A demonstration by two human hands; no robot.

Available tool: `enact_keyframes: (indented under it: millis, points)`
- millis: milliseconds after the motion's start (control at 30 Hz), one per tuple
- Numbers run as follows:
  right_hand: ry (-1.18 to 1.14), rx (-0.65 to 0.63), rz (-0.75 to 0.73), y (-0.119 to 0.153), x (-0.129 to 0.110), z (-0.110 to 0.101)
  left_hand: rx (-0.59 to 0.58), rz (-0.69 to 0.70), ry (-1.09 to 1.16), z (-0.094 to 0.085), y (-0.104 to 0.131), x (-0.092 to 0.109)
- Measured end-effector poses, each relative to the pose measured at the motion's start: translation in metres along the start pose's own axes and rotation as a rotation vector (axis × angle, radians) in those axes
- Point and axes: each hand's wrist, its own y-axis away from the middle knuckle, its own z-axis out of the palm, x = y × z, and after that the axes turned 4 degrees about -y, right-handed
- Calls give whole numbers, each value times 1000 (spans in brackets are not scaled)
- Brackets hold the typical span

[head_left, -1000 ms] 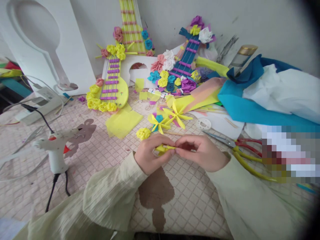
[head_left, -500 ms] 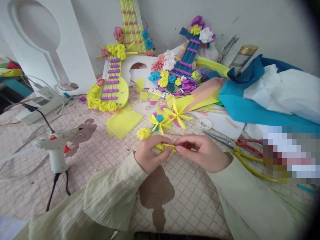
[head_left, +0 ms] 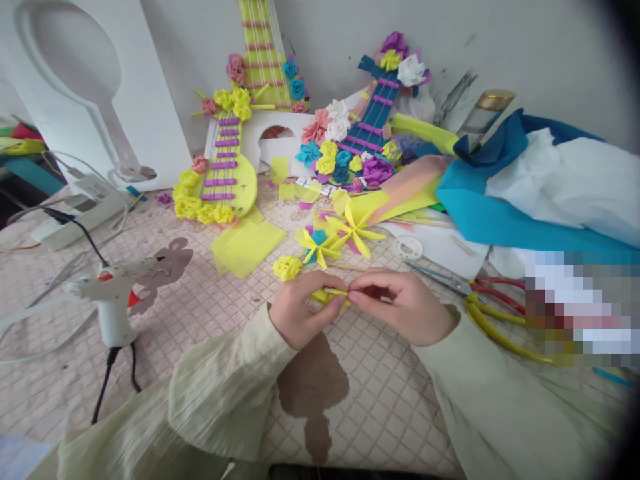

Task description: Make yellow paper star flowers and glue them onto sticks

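Between my two hands is a small piece of folded yellow paper (head_left: 320, 295), mostly covered by the fingers. My left hand (head_left: 307, 310) is closed around it, thumb against the index finger. From the other side, the thumb and fingertips of my right hand (head_left: 397, 303) pinch its right end. Just beyond my left hand lies a crumpled yellow paper rose (head_left: 287, 267). Two yellow paper star flowers, a smaller one (head_left: 320, 249) and a larger one (head_left: 356, 230), lie past the fingertips. A thin wooden stick (head_left: 350, 266) rests behind my hands.
At left stands a white glue gun (head_left: 117, 293) with cables, near a power strip (head_left: 83, 207). Scissors (head_left: 463, 285) and yellow-handled pliers (head_left: 495, 327) lie right. Decorated paper instruments, a yellow one (head_left: 243, 183) and a blue one (head_left: 373, 117), lean behind yellow paper sheets (head_left: 250, 247).
My right fingertips have shifted very slightly left along the yellow paper. Both hands otherwise keep their place, and the things on the table have not moved.
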Motion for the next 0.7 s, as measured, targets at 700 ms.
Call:
enact_keyframes:
  millis: [700]
  points:
    - [39,15,-27,-1,1,-1,23,34,-21,0,-1,-1]
